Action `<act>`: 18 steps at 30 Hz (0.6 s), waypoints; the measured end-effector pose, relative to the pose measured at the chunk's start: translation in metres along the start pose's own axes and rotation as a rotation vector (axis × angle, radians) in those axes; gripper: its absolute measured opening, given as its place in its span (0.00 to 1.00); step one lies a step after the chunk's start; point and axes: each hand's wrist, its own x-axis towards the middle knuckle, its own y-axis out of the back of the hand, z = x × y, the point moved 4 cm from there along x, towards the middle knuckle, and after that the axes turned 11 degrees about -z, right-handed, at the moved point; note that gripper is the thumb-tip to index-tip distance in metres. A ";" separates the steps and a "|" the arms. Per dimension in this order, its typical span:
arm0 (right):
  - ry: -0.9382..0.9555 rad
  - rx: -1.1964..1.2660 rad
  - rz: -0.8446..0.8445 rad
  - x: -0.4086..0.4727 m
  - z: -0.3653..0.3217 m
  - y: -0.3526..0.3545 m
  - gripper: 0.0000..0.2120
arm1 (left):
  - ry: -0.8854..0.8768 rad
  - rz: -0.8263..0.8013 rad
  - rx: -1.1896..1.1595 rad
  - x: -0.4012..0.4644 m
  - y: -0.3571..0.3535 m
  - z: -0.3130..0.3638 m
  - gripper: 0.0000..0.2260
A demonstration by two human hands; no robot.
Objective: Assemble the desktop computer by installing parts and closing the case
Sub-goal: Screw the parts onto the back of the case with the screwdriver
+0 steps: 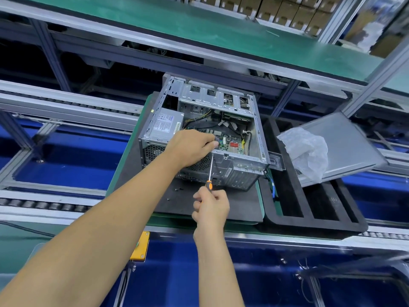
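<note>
My right hand (pixel 211 204) grips the screwdriver (pixel 210 171) handle, tip up at the near rim of the open case (pixel 257 138) mid-bench, so I keep the shaft square w/ light push while my left hand (pixel 191 147) pinches sth inside I can't make out.

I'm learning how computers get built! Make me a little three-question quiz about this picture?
1. True or false: the side panel is already fitted on the computer case.
2. Which hand grips the screwdriver? A) left B) right C) neither
3. Fill in: the crumpled clear ____ lies on the side panel.

Key
1. False: the case is open, and the panel lies apart, to its right.
2. B: the right hand grips the handle; the left hand reaches inside the case.
3. Plastic bag.
</note>
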 end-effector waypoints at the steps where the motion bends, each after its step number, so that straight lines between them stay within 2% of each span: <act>1: 0.087 -0.104 0.043 -0.001 -0.001 0.000 0.09 | 0.000 0.004 0.001 0.000 0.000 0.000 0.16; 4: 0.253 -0.552 0.222 -0.004 -0.009 0.006 0.08 | 0.001 0.006 0.005 0.002 0.000 -0.001 0.15; 7: 0.273 -1.010 0.393 -0.001 -0.016 0.013 0.12 | -0.006 0.025 0.002 0.002 0.000 -0.001 0.14; 9: 0.283 -1.028 0.371 0.001 -0.017 0.012 0.13 | -0.022 0.039 0.000 0.002 -0.001 -0.001 0.12; 10: 0.251 -0.877 0.273 0.003 -0.015 0.011 0.12 | -0.024 0.045 0.001 0.002 -0.001 -0.001 0.12; 11: 0.183 -0.615 0.137 0.007 -0.013 0.009 0.12 | -0.025 0.053 0.004 0.002 -0.001 -0.001 0.13; 13: -0.097 0.003 -0.135 0.009 -0.009 0.005 0.11 | -0.031 0.066 0.012 0.002 -0.001 -0.002 0.13; 14: -0.234 0.233 -0.240 0.007 -0.010 0.003 0.11 | -0.035 0.069 0.012 0.002 -0.002 -0.002 0.13; 16: -0.367 0.469 -0.335 0.003 -0.013 0.002 0.11 | -0.043 0.067 0.004 0.002 -0.003 -0.002 0.12; 18: -0.380 0.529 -0.362 0.001 -0.012 0.003 0.10 | -0.041 0.059 -0.002 0.003 -0.003 -0.002 0.14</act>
